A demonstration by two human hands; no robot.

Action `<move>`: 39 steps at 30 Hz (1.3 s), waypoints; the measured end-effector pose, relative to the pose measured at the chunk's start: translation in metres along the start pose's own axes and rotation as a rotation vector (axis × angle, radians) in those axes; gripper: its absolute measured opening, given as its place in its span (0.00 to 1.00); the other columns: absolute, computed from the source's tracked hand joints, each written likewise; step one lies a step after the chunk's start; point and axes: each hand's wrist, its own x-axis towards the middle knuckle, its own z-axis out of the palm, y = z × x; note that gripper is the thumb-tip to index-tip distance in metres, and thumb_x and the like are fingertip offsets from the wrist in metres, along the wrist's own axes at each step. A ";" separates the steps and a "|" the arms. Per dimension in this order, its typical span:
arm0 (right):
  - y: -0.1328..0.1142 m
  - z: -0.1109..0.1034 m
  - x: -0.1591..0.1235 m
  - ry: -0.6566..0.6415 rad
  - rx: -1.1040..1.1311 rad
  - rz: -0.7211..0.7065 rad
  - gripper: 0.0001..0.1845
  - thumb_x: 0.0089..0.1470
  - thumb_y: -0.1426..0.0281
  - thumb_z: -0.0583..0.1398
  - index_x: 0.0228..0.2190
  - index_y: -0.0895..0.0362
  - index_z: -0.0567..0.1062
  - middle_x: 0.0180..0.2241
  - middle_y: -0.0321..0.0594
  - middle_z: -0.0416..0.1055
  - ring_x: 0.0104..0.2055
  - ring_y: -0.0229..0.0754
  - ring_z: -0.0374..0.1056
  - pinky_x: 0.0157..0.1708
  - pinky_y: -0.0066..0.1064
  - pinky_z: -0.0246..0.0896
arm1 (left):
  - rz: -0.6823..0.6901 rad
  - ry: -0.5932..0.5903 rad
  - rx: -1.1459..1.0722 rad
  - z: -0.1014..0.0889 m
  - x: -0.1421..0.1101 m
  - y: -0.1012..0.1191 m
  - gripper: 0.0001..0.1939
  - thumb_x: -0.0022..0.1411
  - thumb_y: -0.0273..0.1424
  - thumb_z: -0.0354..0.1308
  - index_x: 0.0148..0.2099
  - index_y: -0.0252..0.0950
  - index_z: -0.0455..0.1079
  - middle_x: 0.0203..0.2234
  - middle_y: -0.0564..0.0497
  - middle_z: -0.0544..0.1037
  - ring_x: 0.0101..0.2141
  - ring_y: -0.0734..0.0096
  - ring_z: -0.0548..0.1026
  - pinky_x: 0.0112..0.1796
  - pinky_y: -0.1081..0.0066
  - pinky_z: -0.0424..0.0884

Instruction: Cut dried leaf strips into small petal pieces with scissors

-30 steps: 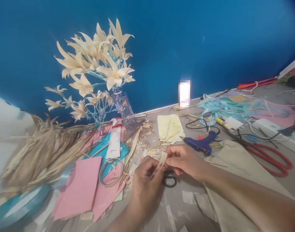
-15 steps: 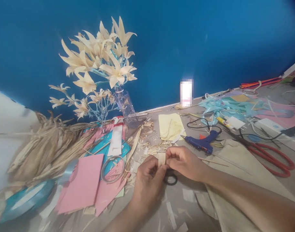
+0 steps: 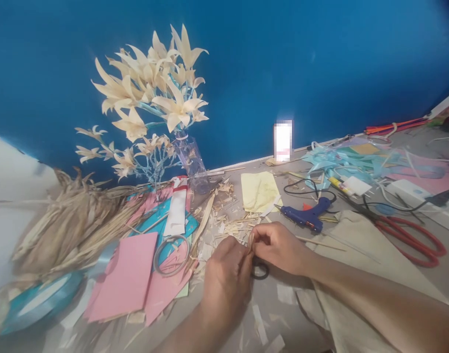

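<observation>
Pinched between my two hands is a small pale strip of dried husk [image 3: 250,242], turned nearly edge-on so only a sliver of it shows. My left hand [image 3: 227,272] grips it from below, with its fingertips closed and partly hidden behind the back of the hand. My right hand [image 3: 277,245] closes thumb and fingers on the strip's right side, and the fingertips of both hands meet. Just beneath them, a black ring-shaped handle [image 3: 260,271] lies on the table. Behind the hands are scattered husk scraps [image 3: 239,228].
Right of the hands lie a blue glue gun [image 3: 307,215], red-handled scissors [image 3: 411,240] and beige cloth [image 3: 360,245]. On the left are pink paper [image 3: 124,274], a tape roll [image 3: 171,255], a ribbon spool [image 3: 43,301] and dried husks [image 3: 69,225]. Husk flowers [image 3: 176,105] stand in a plastic bottle [image 3: 193,164].
The strip has turned from showing its flat face to nearly edge-on. My left hand has rolled inward over it, while my right hand stays almost in place.
</observation>
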 end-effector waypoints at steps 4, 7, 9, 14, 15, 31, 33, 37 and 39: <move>0.001 0.007 0.000 0.017 0.085 0.031 0.09 0.45 0.78 0.53 0.23 0.59 0.73 0.22 0.34 0.70 0.25 0.35 0.62 0.26 0.23 0.57 | 0.009 0.038 0.029 0.000 0.000 0.006 0.15 0.65 0.27 0.49 0.25 0.37 0.63 0.23 0.52 0.66 0.25 0.72 0.65 0.27 0.72 0.58; 0.002 0.007 0.001 0.012 0.200 0.056 0.07 0.45 0.76 0.54 0.24 0.59 0.72 0.23 0.33 0.70 0.25 0.34 0.62 0.25 0.23 0.56 | -0.153 0.036 -0.105 -0.005 0.006 0.010 0.15 0.63 0.29 0.52 0.22 0.36 0.62 0.21 0.53 0.65 0.23 0.73 0.64 0.26 0.73 0.58; 0.001 0.004 0.001 -0.008 0.254 0.047 0.05 0.47 0.75 0.55 0.24 0.58 0.72 0.23 0.33 0.69 0.25 0.34 0.61 0.24 0.22 0.55 | -0.336 -0.003 -0.234 -0.008 0.010 0.011 0.16 0.60 0.31 0.56 0.21 0.36 0.62 0.19 0.55 0.65 0.23 0.74 0.64 0.25 0.74 0.58; -0.003 -0.001 0.001 -0.040 0.199 0.017 0.03 0.45 0.75 0.57 0.22 0.59 0.70 0.20 0.29 0.65 0.22 0.31 0.56 0.22 0.21 0.50 | -0.551 -0.066 -0.402 -0.014 0.015 0.010 0.13 0.55 0.32 0.61 0.21 0.36 0.64 0.16 0.57 0.65 0.20 0.75 0.62 0.25 0.74 0.58; -0.004 -0.001 0.001 -0.029 0.169 0.015 0.03 0.45 0.76 0.58 0.22 0.59 0.70 0.19 0.29 0.64 0.22 0.31 0.55 0.21 0.21 0.49 | -0.558 -0.057 -0.397 -0.013 0.015 0.010 0.12 0.54 0.32 0.61 0.22 0.36 0.64 0.16 0.57 0.65 0.20 0.75 0.62 0.25 0.74 0.58; -0.004 0.007 -0.001 0.053 -0.092 -0.012 0.08 0.41 0.80 0.51 0.20 0.57 0.66 0.18 0.29 0.62 0.22 0.34 0.56 0.23 0.23 0.51 | -0.137 -0.020 -0.235 -0.005 0.007 0.001 0.12 0.60 0.26 0.56 0.23 0.35 0.67 0.20 0.53 0.70 0.24 0.74 0.67 0.27 0.74 0.60; -0.004 0.007 -0.001 0.064 -0.125 -0.015 0.07 0.42 0.79 0.52 0.20 0.56 0.64 0.17 0.29 0.60 0.22 0.34 0.55 0.23 0.23 0.49 | -0.230 -0.019 -0.342 -0.006 0.009 0.001 0.13 0.58 0.27 0.59 0.21 0.35 0.66 0.19 0.54 0.69 0.23 0.74 0.66 0.26 0.74 0.60; -0.005 0.007 -0.001 0.103 -0.264 -0.072 0.08 0.43 0.79 0.53 0.20 0.55 0.60 0.18 0.29 0.59 0.24 0.35 0.53 0.25 0.25 0.46 | -0.346 -0.008 -0.507 -0.005 0.013 -0.001 0.13 0.54 0.29 0.62 0.20 0.35 0.67 0.17 0.55 0.67 0.23 0.74 0.63 0.26 0.74 0.60; -0.006 0.006 -0.001 0.113 -0.291 -0.092 0.09 0.43 0.80 0.53 0.21 0.55 0.59 0.19 0.30 0.60 0.25 0.35 0.54 0.26 0.26 0.46 | -0.363 0.002 -0.548 -0.004 0.013 -0.003 0.12 0.54 0.30 0.63 0.20 0.35 0.68 0.18 0.55 0.67 0.24 0.74 0.63 0.27 0.74 0.60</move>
